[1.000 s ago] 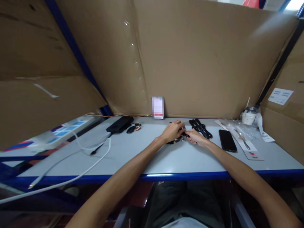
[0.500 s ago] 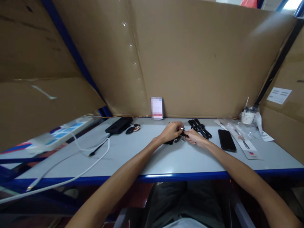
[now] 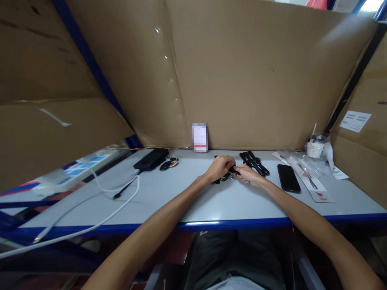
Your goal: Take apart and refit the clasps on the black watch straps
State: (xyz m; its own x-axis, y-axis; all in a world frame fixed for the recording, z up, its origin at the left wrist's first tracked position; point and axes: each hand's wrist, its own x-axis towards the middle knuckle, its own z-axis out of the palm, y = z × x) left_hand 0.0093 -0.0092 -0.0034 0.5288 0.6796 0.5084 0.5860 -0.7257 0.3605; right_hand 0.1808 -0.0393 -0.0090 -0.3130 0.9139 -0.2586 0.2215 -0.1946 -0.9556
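My left hand (image 3: 221, 166) is closed, its fingertips pinching the far end of a small black strap-like piece (image 3: 233, 169). From the other side, my right hand (image 3: 247, 174) is wrapped round the near end of the same piece. The two hands almost meet just above the table, and my fingers cover much of what they hold. Under and beside my left hand lie other dark pieces (image 3: 225, 177) and a bit of clear plastic, partly hidden. Just beyond my right hand are several long black straps (image 3: 254, 163), seemingly wristwatches, lying across one another.
A black phone (image 3: 289, 178) lies right of my right hand, beside a card (image 3: 322, 196) with a small tool and clear plastic bags. A cup (image 3: 315, 148) stands behind. A lit phone (image 3: 200, 137) leans on the cardboard wall. Leftward are a black box (image 3: 151, 159) and white cable (image 3: 137, 191).
My left fingers have shifted slightly over the black piece, and the shiny bit that showed between my hands is now covered. My right hand has barely moved.
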